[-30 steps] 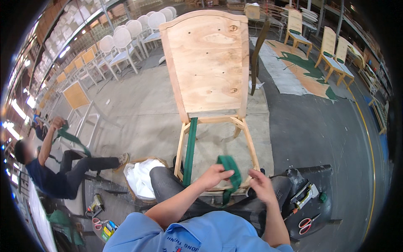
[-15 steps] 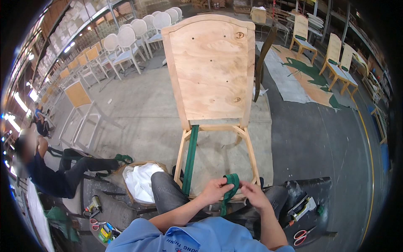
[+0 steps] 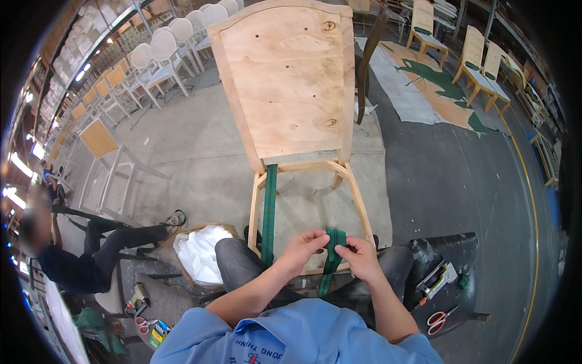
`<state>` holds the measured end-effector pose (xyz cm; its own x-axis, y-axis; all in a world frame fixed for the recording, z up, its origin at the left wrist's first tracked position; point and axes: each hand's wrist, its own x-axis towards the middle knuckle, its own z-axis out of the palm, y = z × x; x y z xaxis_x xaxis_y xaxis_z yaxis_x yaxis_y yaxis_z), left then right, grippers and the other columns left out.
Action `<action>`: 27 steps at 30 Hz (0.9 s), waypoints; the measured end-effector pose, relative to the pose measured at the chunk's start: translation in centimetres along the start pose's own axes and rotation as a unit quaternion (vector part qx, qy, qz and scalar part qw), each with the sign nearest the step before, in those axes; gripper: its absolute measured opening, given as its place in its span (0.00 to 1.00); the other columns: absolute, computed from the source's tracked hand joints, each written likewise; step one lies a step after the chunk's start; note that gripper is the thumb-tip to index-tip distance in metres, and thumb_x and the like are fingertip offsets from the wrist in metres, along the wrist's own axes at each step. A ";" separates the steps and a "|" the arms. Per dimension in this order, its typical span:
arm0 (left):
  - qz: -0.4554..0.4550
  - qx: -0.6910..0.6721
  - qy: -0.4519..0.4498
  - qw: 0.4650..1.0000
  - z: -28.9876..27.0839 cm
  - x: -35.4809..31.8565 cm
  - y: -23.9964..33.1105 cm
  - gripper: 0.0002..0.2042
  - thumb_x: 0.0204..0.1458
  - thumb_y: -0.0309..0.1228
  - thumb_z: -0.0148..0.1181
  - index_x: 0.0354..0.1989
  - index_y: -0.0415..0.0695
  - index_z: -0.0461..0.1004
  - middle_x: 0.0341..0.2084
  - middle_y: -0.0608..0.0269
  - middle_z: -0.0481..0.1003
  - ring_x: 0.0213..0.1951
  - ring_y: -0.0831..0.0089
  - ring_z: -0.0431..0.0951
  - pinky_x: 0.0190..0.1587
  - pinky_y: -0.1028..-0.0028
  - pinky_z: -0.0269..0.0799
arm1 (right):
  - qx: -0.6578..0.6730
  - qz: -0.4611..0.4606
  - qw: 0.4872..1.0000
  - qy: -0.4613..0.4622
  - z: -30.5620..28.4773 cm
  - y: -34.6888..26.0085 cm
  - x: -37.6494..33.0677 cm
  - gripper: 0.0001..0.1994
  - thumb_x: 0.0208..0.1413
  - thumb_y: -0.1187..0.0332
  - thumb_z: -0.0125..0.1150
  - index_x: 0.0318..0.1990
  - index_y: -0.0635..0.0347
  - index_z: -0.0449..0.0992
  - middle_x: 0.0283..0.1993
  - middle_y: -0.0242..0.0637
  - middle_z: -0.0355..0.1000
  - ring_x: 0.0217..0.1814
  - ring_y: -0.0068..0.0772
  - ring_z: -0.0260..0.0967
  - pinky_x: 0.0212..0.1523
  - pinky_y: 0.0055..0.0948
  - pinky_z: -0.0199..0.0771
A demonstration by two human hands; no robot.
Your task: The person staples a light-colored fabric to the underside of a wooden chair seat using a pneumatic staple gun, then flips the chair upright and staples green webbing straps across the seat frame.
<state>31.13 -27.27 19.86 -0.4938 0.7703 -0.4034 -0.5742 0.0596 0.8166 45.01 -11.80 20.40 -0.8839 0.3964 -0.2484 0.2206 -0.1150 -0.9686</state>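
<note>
Between my hands is a folded length of green webbing strap (image 3: 331,259), its loose end hanging toward my lap. My left hand (image 3: 301,249) pinches the strap's left edge, and my right hand (image 3: 356,256) pinches it from the right with the thumb on top. Both are just above the near rail of a wooden chair frame (image 3: 357,203). Its plywood back (image 3: 285,91) stands upright on the far side. One green strap (image 3: 270,212) runs along the left of the open seat, from the back rail to the near rail.
On a dark stool at right lie a staple gun (image 3: 438,281) and red-handled scissors (image 3: 441,320). Another staple gun (image 3: 139,298) and scissors (image 3: 144,324) lie at left, near a sack of white material (image 3: 203,258). A co-worker (image 3: 73,261) sits at far left.
My right hand has closed in on the strap roll, which is now held flatter between both hands. The view has tilted, shifting the chair up and left. The co-worker's arm and strap have shifted.
</note>
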 end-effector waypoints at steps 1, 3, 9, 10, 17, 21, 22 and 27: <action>0.006 -0.008 0.002 1.000 0.0 0.3 0.1 0.06 0.64 0.31 0.62 0.43 0.43 0.80 0.37 0.68 0.80 0.42 0.79 0.77 0.49 0.72 0.72 | -0.029 0.014 0.999 -0.011 -0.2 -0.1 -0.1 0.05 0.64 0.73 0.64 0.44 0.64 0.80 0.37 0.26 0.76 0.39 0.15 0.69 0.44 0.21 0.70; 0.009 -0.016 0.007 1.000 1.0 0.9 0.4 0.05 0.64 0.31 0.62 0.42 0.43 0.80 0.36 0.68 0.80 0.40 0.78 0.77 0.48 0.73 0.72 | -0.005 -0.017 1.000 0.016 -0.6 -0.1 0.0 0.07 0.63 0.75 0.64 0.47 0.64 0.79 0.39 0.27 0.76 0.40 0.15 0.70 0.44 0.21 0.70; 0.017 -0.002 0.015 1.000 1.5 1.6 0.2 0.05 0.63 0.29 0.62 0.42 0.41 0.79 0.36 0.68 0.80 0.38 0.79 0.77 0.46 0.74 0.72 | 0.051 -0.131 0.982 0.125 -0.1 -0.9 1.0 0.12 0.62 0.77 0.64 0.52 0.63 0.76 0.39 0.29 0.77 0.42 0.19 0.73 0.46 0.24 0.73; 0.016 0.005 0.016 1.000 1.7 1.7 0.2 0.05 0.63 0.28 0.62 0.42 0.41 0.79 0.36 0.68 0.80 0.37 0.79 0.77 0.46 0.74 0.72 | 0.036 -0.145 0.982 0.117 -0.4 -0.7 1.4 0.12 0.62 0.77 0.64 0.52 0.63 0.77 0.39 0.29 0.77 0.42 0.20 0.74 0.47 0.24 0.74; 0.041 0.010 0.031 0.999 1.9 3.1 0.9 0.07 0.63 0.26 0.62 0.47 0.39 0.78 0.36 0.68 0.79 0.39 0.80 0.77 0.47 0.75 0.72 | -0.076 -0.166 0.977 0.112 -1.5 -1.2 3.4 0.10 0.59 0.76 0.66 0.47 0.64 0.81 0.38 0.36 0.81 0.40 0.24 0.78 0.45 0.26 0.77; 0.057 0.070 0.044 0.995 1.1 4.4 0.7 0.08 0.61 0.24 0.63 0.48 0.39 0.78 0.35 0.68 0.79 0.40 0.79 0.78 0.47 0.74 0.73 | -0.115 -0.183 0.972 0.090 -2.0 -1.8 4.7 0.09 0.58 0.76 0.66 0.47 0.64 0.81 0.36 0.39 0.81 0.39 0.27 0.79 0.43 0.27 0.78; 0.064 0.088 0.053 0.993 0.9 4.7 0.5 0.09 0.60 0.24 0.64 0.48 0.39 0.78 0.35 0.68 0.79 0.40 0.79 0.78 0.47 0.73 0.73 | -0.122 -0.186 0.972 0.082 -2.0 -1.9 5.1 0.09 0.58 0.76 0.66 0.46 0.64 0.80 0.36 0.39 0.81 0.39 0.27 0.80 0.43 0.27 0.78; 0.238 0.376 0.107 0.889 2.5 6.5 2.3 0.11 0.54 0.24 0.68 0.46 0.42 0.79 0.36 0.59 0.79 0.40 0.67 0.80 0.48 0.68 0.74 | -0.171 -0.173 0.967 0.073 -3.6 -2.2 7.5 0.06 0.58 0.77 0.65 0.42 0.65 0.79 0.36 0.41 0.80 0.38 0.31 0.79 0.41 0.29 0.77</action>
<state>28.22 -20.58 20.13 -0.7224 0.6890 0.0582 0.2931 0.2289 0.9283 39.37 -5.31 20.63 -0.8674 0.4841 0.1155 0.0677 0.3446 -0.9363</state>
